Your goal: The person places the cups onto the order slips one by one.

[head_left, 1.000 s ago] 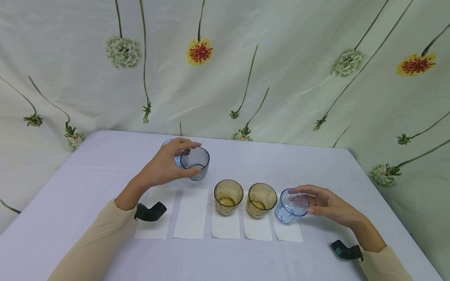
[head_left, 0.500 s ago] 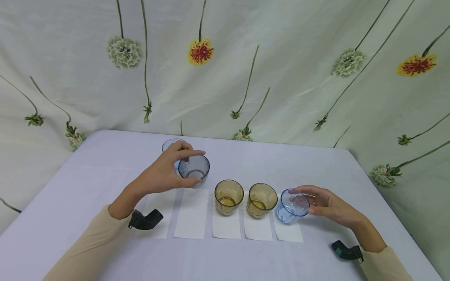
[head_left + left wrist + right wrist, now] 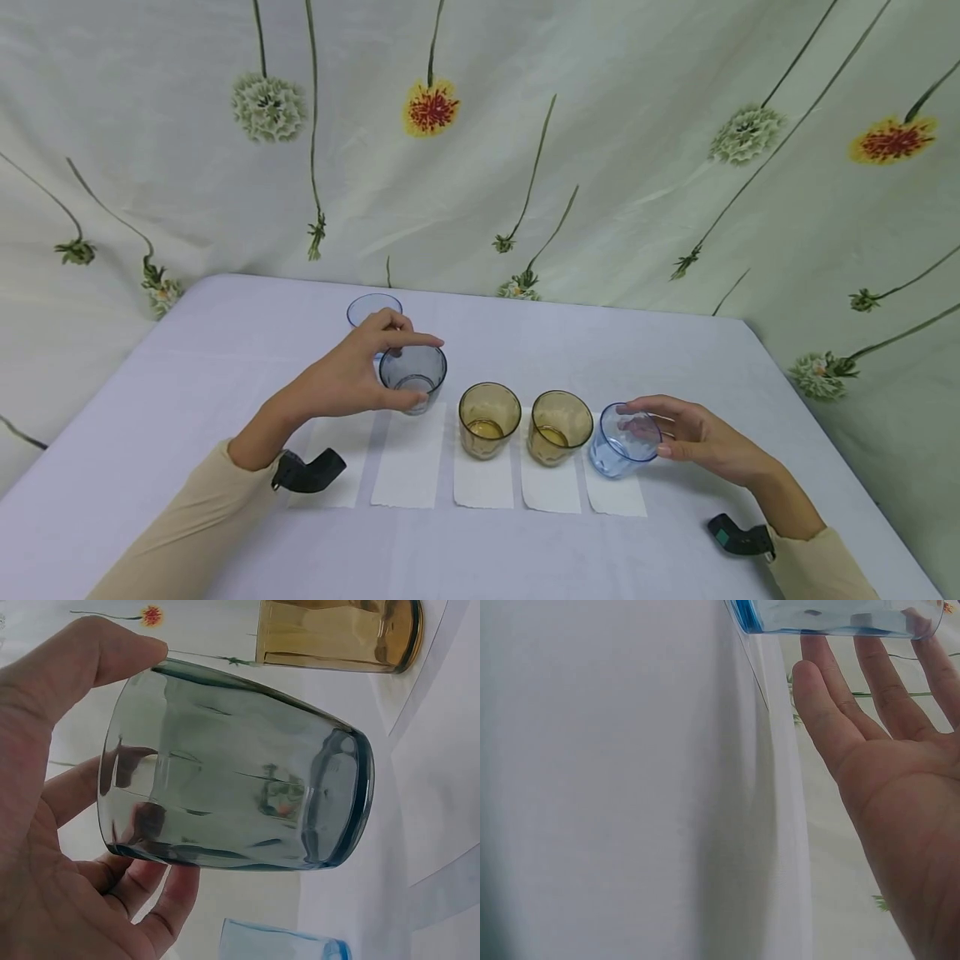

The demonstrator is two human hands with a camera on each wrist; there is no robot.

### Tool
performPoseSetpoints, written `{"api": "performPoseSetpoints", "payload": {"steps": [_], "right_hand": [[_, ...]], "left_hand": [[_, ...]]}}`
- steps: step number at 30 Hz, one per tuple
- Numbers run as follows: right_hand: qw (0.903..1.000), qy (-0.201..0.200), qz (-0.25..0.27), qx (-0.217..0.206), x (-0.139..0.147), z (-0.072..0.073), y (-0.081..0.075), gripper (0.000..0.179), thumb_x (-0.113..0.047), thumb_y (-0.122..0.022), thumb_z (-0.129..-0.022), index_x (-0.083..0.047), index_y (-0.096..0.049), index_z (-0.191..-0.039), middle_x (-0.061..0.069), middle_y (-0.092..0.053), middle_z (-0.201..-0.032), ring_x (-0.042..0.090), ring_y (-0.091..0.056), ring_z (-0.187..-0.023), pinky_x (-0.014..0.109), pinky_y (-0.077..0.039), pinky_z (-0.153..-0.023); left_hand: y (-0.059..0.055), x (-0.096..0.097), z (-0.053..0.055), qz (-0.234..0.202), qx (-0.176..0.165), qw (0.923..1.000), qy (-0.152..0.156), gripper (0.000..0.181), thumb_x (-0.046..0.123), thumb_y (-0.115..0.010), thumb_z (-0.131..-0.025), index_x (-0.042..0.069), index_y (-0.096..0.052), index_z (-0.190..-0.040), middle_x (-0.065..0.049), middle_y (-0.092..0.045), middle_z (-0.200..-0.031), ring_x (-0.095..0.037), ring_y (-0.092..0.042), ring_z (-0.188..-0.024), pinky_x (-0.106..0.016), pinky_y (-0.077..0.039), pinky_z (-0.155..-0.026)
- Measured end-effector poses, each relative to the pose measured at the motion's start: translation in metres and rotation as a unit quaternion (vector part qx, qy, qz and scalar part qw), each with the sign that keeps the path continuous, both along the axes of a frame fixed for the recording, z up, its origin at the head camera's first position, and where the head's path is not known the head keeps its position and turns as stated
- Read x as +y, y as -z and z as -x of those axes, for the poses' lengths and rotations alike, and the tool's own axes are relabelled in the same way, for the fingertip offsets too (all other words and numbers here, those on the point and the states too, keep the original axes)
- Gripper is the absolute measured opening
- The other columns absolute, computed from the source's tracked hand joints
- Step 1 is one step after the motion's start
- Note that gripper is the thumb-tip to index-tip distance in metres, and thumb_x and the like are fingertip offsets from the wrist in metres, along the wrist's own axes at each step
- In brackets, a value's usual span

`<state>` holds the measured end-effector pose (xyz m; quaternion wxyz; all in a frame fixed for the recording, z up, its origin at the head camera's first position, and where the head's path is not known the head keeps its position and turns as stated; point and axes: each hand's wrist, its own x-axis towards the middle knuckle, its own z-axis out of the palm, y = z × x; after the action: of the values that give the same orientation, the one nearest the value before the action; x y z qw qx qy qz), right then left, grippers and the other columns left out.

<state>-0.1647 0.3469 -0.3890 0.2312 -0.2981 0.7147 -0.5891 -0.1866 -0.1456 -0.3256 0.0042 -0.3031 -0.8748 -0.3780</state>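
My left hand (image 3: 356,367) grips a grey-tinted glass (image 3: 414,379) between thumb and fingers near its rim. The glass is upright and overlaps the far end of the second white paper strip (image 3: 407,467) from the left. In the left wrist view, the grey glass (image 3: 232,765) fills the middle, fingers behind it. My right hand (image 3: 701,437) is beside a light-blue glass (image 3: 622,446) on the rightmost strip. Its fingers are extended, fingertips right at the glass, as the right wrist view also shows with the blue glass (image 3: 840,616) at its top edge.
Two amber glasses (image 3: 487,421) (image 3: 558,429) stand on the third and fourth strips. Another blue glass (image 3: 373,307) stands behind my left hand, partly hidden. The leftmost strip (image 3: 330,467) lies below my left wrist. A flowered cloth (image 3: 600,125) hangs behind the white-covered table (image 3: 495,558).
My left hand has brought the grey glass nearer to me, from beside the rear blue glass to the second strip's far end. The right hand and its blue glass have stayed put.
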Motion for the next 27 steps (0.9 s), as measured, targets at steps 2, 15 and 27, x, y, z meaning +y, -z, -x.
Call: {"api": "performPoseSetpoints", "payload": {"steps": [2,15,27], "right_hand": [[1.0,-0.002,0.001,0.002,0.0,0.0,0.0,0.051,0.01,-0.052,-0.096,0.002,-0.042,-0.146,-0.003,-0.048,-0.151,0.011,-0.054,-0.134,0.022,-0.045,-0.107],[0.9999,-0.008,0.007,0.007,-0.001,-0.002,-0.002,0.051,0.011,-0.051,-0.096,0.004,-0.041,-0.146,-0.003,-0.048,-0.15,0.012,-0.053,-0.134,0.022,-0.044,-0.107],[0.9999,-0.011,0.006,0.01,-0.003,-0.003,-0.002,0.05,0.011,-0.05,-0.096,0.003,-0.042,-0.145,-0.001,-0.049,-0.15,0.014,-0.055,-0.133,0.023,-0.045,-0.107]], "left_hand": [[0.0,0.0,0.0,0.0,-0.001,1.0,0.003,0.058,0.022,-0.088,-0.074,0.023,-0.069,-0.129,-0.009,-0.048,-0.114,-0.018,-0.042,-0.107,-0.038,-0.044,-0.087],[0.007,0.001,0.002,0.026,-0.017,0.9994,0.013,0.052,0.027,-0.087,-0.074,0.03,-0.071,-0.124,-0.005,-0.048,-0.11,-0.017,-0.043,-0.101,-0.036,-0.043,-0.084],[0.014,0.002,0.003,0.026,-0.025,0.9984,0.043,0.045,0.029,-0.084,-0.077,0.029,-0.073,-0.12,-0.007,-0.048,-0.109,-0.022,-0.046,-0.104,-0.034,-0.045,-0.088]]}}
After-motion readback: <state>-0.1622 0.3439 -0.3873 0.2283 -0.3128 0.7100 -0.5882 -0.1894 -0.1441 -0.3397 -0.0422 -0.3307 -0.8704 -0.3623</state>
